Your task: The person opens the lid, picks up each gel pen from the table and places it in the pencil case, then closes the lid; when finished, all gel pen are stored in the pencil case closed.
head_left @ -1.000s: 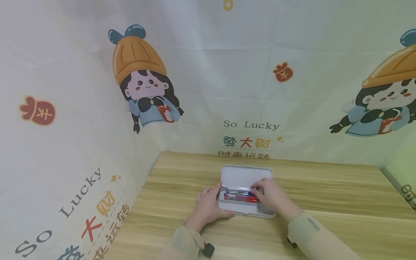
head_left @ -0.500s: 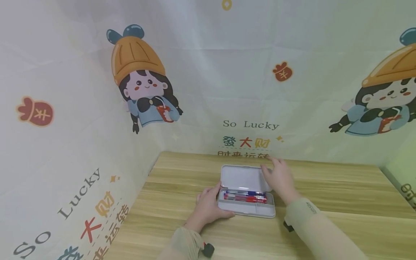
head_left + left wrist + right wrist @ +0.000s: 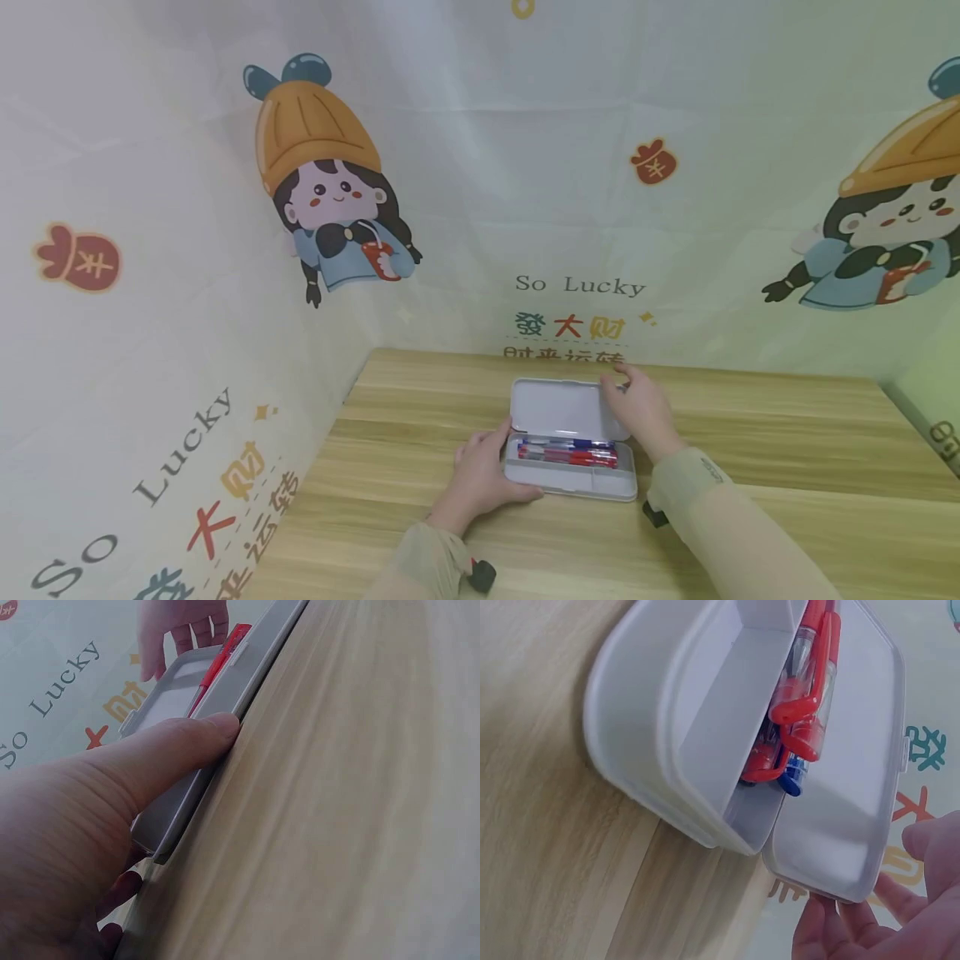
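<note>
An opened pale grey pencil case (image 3: 555, 479) lies on the wooden table, its lid (image 3: 558, 408) tipped back. Red pens (image 3: 802, 705) and a blue pen (image 3: 596, 444) lie in its rear compartment. My left hand (image 3: 480, 475) grips the left end, with the thumb along the front wall in the left wrist view. At the lid's right end is my right hand (image 3: 645, 412). Its fingers (image 3: 855, 922) reach behind the lid's edge, their tips hidden, while the thumb (image 3: 930, 840) stands apart from the lid in the right wrist view.
The front part of the case has a divider (image 3: 769, 630) across it. A printed cloth (image 3: 465, 167) hangs behind the wooden table (image 3: 420, 400) and along its left side. A dark device is worn at each wrist.
My right hand has moved from the pens up and back to the lid's right end, and has stayed near there since. The left hand keeps its place on the case.
</note>
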`<state>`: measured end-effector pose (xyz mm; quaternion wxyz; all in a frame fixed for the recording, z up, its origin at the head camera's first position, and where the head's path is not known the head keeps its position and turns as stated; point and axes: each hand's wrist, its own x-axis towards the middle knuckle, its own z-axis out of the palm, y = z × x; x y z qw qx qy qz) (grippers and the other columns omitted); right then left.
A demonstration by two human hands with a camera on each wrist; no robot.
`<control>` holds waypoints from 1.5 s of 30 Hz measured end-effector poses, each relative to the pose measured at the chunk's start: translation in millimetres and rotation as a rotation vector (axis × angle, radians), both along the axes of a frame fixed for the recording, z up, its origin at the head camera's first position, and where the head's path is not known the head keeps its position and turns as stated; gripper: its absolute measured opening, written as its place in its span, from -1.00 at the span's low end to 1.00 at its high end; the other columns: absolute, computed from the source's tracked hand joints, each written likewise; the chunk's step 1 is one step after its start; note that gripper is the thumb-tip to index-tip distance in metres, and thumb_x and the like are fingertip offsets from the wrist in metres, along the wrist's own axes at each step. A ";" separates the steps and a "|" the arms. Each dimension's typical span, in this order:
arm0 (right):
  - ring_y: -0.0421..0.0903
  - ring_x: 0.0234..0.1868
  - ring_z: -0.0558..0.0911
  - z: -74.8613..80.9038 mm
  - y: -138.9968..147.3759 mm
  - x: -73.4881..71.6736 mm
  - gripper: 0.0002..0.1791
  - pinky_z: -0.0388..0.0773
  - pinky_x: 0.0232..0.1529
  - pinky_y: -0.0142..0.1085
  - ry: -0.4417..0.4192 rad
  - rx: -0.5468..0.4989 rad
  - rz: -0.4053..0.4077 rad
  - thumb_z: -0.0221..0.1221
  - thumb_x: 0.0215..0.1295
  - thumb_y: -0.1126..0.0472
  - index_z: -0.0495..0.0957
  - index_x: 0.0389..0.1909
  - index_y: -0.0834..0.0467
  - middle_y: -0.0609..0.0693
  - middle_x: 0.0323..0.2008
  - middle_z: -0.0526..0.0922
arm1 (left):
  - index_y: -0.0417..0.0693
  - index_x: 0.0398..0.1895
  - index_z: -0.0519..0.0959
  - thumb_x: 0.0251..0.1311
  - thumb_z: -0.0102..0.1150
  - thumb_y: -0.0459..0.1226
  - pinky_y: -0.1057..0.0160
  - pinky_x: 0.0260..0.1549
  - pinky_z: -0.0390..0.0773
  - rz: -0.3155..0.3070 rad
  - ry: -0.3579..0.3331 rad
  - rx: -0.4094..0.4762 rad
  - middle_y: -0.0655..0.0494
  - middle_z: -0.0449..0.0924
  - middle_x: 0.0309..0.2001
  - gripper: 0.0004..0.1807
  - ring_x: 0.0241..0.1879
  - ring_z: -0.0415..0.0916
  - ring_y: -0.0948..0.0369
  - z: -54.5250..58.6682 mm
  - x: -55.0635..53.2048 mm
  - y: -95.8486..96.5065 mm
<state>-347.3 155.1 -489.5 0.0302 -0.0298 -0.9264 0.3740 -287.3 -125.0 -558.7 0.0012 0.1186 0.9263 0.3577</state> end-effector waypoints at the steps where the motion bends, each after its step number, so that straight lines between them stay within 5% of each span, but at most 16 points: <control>1: 0.37 0.36 0.63 1.0 -0.6 -0.1 -0.26 0.63 0.29 0.25 -0.002 -0.004 -0.004 0.01 0.70 -0.17 0.32 0.65 0.21 0.41 0.41 0.60 | -0.08 0.77 0.19 -0.29 0.84 0.16 -0.32 0.53 0.14 0.000 0.001 0.000 -0.13 0.53 0.52 0.51 0.52 0.34 -0.13 0.1 0.0 0.0; 9: 0.34 0.33 0.64 6.0 -3.9 3.1 -0.33 0.63 0.24 0.21 -0.006 -0.031 -0.031 0.08 0.66 -0.11 0.42 0.58 0.20 0.39 0.40 0.61 | 0.05 0.79 0.17 -0.30 0.86 0.13 -0.35 0.51 0.13 -0.004 0.013 0.041 -0.06 0.60 0.46 0.51 0.50 0.36 -0.13 0.5 -0.2 0.2; 15: 0.38 0.43 0.58 5.2 -5.9 8.9 -0.41 0.53 0.41 0.27 0.033 -0.051 -0.021 0.10 0.66 -0.07 0.58 0.43 0.26 0.39 0.44 0.59 | 0.07 0.79 0.16 -0.31 0.86 0.13 -0.33 0.50 0.14 -0.001 0.013 0.038 -0.07 0.61 0.45 0.52 0.49 0.36 -0.13 -0.6 -1.3 -1.4; 30: 0.41 0.46 0.57 3.9 -1.9 42.2 -0.52 0.40 0.55 0.30 0.159 -0.096 0.040 0.17 0.66 0.01 0.67 0.26 0.33 0.40 0.36 0.66 | -0.16 0.76 0.17 -0.31 0.85 0.14 -0.34 0.50 0.15 0.007 0.002 0.026 -0.15 0.53 0.53 0.54 0.52 0.34 -0.18 0.4 -0.8 -0.5; 41: 0.34 0.41 0.61 -1.9 2.3 62.5 -0.56 0.51 0.48 0.26 0.166 -0.136 0.079 0.21 0.64 0.02 0.67 0.25 0.28 0.34 0.34 0.69 | 0.03 0.76 0.22 -0.33 0.86 0.13 -0.33 0.48 0.16 -0.008 0.026 0.025 0.03 0.60 0.49 0.48 0.48 0.38 -0.13 -1.1 -2.1 -0.3; 45: 0.21 0.25 0.70 -3.2 4.4 67.7 -0.62 0.67 0.27 0.04 0.176 -0.130 0.097 0.25 0.62 0.06 0.69 0.19 0.25 0.27 0.25 0.75 | 0.08 0.76 0.22 -0.32 0.86 0.12 -0.35 0.50 0.14 -0.013 0.035 0.026 0.05 0.60 0.49 0.47 0.47 0.39 -0.13 -0.8 -2.0 -0.6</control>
